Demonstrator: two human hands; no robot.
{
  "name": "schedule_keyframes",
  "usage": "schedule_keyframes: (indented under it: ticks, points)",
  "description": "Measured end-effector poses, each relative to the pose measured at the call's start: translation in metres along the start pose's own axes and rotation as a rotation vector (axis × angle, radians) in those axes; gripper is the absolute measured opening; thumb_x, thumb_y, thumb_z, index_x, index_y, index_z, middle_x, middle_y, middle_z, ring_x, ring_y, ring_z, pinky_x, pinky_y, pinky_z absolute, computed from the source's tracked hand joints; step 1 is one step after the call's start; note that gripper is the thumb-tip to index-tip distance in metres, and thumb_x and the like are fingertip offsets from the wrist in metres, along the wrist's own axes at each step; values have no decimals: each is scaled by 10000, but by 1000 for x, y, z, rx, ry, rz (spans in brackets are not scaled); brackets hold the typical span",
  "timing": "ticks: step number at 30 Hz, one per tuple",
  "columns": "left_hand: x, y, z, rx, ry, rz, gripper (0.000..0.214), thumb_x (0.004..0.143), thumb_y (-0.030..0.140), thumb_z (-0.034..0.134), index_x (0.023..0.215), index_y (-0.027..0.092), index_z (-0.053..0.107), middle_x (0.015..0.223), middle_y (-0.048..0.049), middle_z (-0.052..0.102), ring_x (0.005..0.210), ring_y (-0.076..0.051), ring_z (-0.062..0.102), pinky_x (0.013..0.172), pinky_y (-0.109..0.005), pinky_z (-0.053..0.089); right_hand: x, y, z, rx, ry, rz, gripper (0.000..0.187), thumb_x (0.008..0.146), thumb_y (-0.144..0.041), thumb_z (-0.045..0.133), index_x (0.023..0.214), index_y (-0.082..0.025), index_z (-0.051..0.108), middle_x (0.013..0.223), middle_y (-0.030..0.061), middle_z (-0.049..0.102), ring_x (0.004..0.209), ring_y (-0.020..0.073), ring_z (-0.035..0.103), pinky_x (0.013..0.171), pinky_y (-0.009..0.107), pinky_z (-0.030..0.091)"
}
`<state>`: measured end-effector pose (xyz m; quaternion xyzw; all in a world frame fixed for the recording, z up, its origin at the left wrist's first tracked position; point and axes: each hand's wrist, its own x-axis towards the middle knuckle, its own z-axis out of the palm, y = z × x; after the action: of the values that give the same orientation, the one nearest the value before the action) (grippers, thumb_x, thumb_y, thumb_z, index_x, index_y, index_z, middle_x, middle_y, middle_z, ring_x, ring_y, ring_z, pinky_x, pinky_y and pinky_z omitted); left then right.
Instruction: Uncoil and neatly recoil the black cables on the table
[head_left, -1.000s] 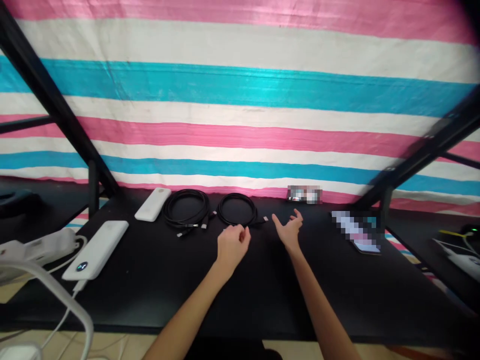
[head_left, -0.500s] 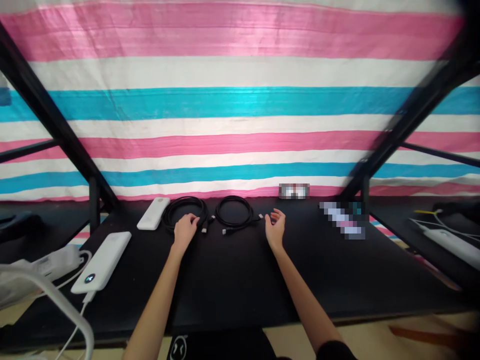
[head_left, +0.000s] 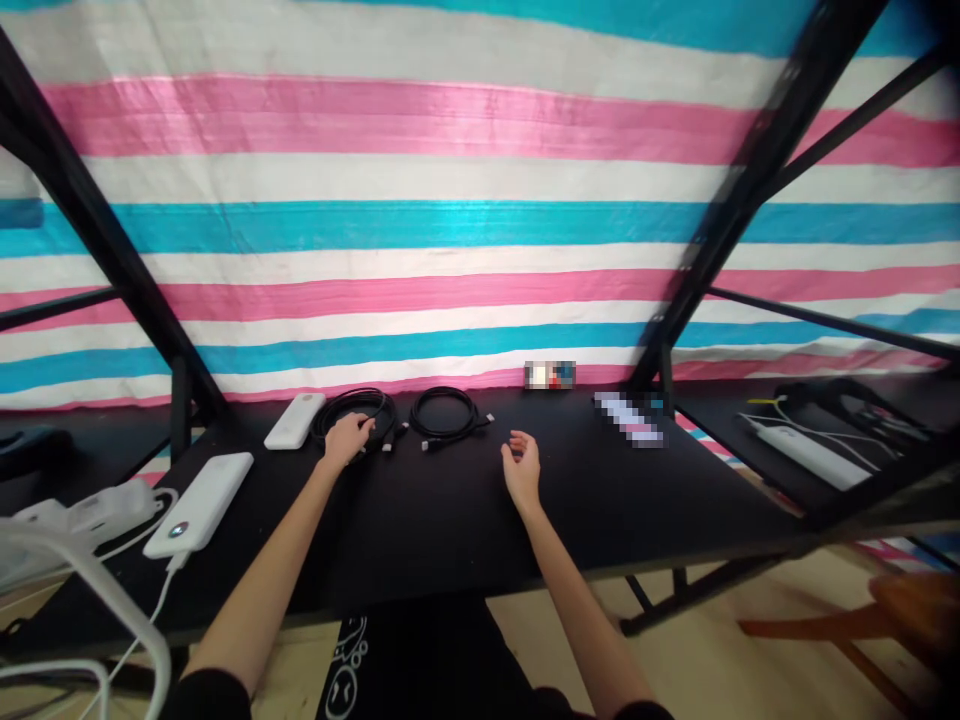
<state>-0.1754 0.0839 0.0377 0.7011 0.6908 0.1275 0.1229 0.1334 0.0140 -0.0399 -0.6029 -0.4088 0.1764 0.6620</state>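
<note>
While a white power bank (head_left: 199,505) with a round display lies at the left of the black bench (head_left: 435,540), a white cable (head_left: 177,561) plugged into its near end, a plain power bank (head_left: 295,420) sits farther back, just beside the larger black cable coil (head_left: 391,410). Over that coil's near side, the left hand (head_left: 349,438) bends its fingers down; whether its grip is closed on the loops, I cannot tell. Next, the smaller black cable coil (head_left: 442,437) lies flat. Near its right connector (head_left: 489,418), the right hand (head_left: 521,462) has a loose, unclenched grip, fingers half curled.
</note>
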Motion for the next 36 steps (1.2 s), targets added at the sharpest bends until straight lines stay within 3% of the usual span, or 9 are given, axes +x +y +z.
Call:
schedule_keyframes:
  ticks: [3, 7, 16, 22, 29, 33, 36]
  points:
    - [2, 4, -10, -6, -3, -9, 363, 894, 360, 575, 1207, 176, 568, 1223, -91, 595, 1033, -226, 606, 861, -445, 527, -18, -4, -13, 30, -53, -11, 277, 696, -330, 565, 945, -211, 580, 895, 61, 589, 832, 224, 590, 687, 346, 489]
    - [-3, 9, -6, 16, -50, -24, 373, 890, 364, 580, 1211, 173, 564, 1222, -93, 594, 1035, -228, 606, 860, -449, 527, -27, -7, -22, 64, -87, -5, 262, 700, -323, 538, 931, -205, 575, 848, 48, 599, 782, 211, 600, 688, 344, 485]
    - [-12, -1, -6, 53, -125, 34, 368, 890, 366, 580, 1202, 172, 569, 1212, -89, 599, 1025, -227, 610, 852, -442, 530, -27, -14, -22, 104, -92, -11, 170, 678, -300, 544, 820, -228, 603, 800, 37, 607, 740, 216, 597, 655, 342, 487]
    - [-17, -7, -2, 75, -100, 84, 358, 893, 364, 575, 1196, 173, 573, 1207, -89, 602, 1020, -222, 611, 853, -440, 530, -26, -11, -19, 97, -82, -15, 179, 667, -298, 535, 816, -234, 610, 797, 35, 597, 716, 215, 597, 616, 335, 485]
    - [-17, -3, -2, 21, 85, 75, 345, 894, 350, 577, 1190, 173, 576, 1208, -90, 603, 1028, -220, 609, 862, -443, 527, -29, -10, -20, 54, -99, -47, 164, 714, -274, 528, 850, -238, 614, 812, 38, 599, 734, 222, 603, 636, 344, 491]
    - [-10, -6, -24, -79, 281, -34, 344, 895, 355, 576, 1183, 168, 576, 1169, -85, 618, 987, -210, 623, 832, -426, 538, -31, -11, -20, 30, -124, -66, 149, 735, -250, 519, 854, -239, 608, 805, 34, 604, 745, 225, 609, 651, 343, 487]
    - [-7, -9, -47, -175, 494, -152, 343, 898, 360, 569, 1181, 165, 578, 1157, -81, 622, 980, -211, 625, 830, -427, 538, -32, -11, -21, 11, -151, -82, 146, 738, -230, 517, 851, -232, 609, 807, 34, 607, 746, 222, 609, 659, 340, 480]
